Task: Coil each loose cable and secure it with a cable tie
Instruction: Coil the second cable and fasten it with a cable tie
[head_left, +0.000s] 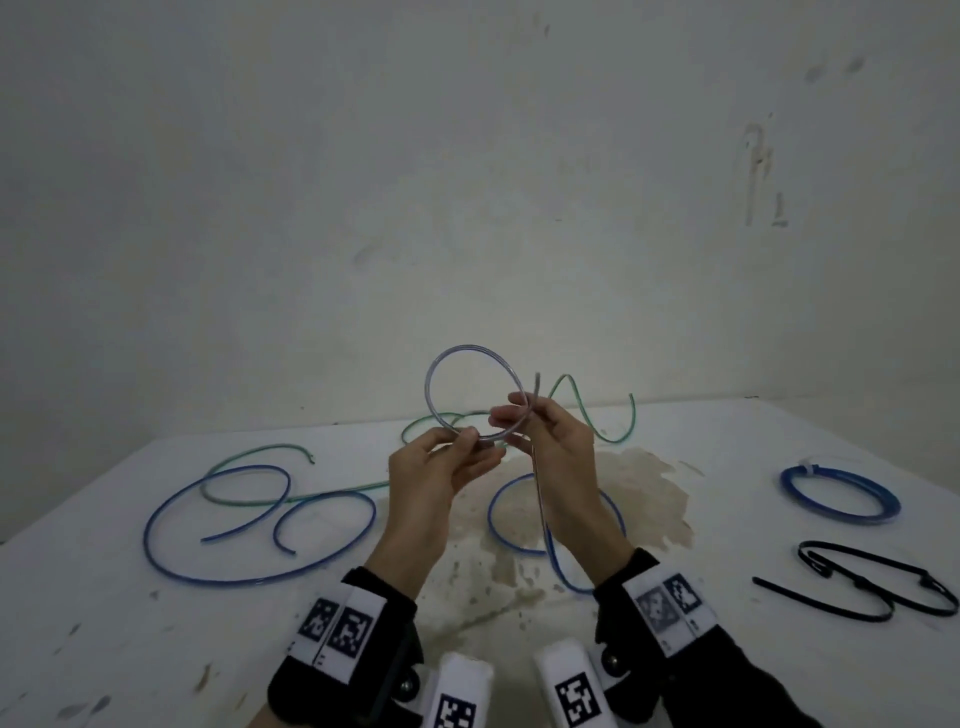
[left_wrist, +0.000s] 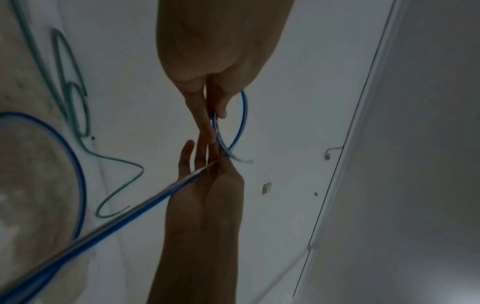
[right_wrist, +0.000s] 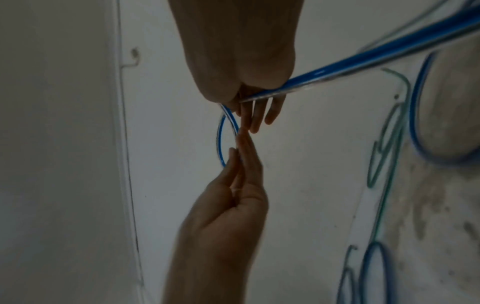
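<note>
A blue cable (head_left: 470, 350) forms one raised loop above the table, held between both hands. My left hand (head_left: 457, 441) pinches the loop's lower left part. My right hand (head_left: 511, 415) pinches its lower right side, where the short free end sticks up. The rest of this cable (head_left: 540, 514) hangs down past my right wrist to the table. In the left wrist view the loop (left_wrist: 242, 115) shows edge-on beyond my left hand's fingers (left_wrist: 205, 123). In the right wrist view the cable (right_wrist: 363, 61) runs out from under my right hand.
A second loose blue cable (head_left: 171, 556) and a green cable (head_left: 621, 434) lie across the white table (head_left: 156, 649). A coiled, tied blue cable (head_left: 792, 491) sits at the right, with black cable ties (head_left: 904, 569) nearer me. A wall stands behind the table.
</note>
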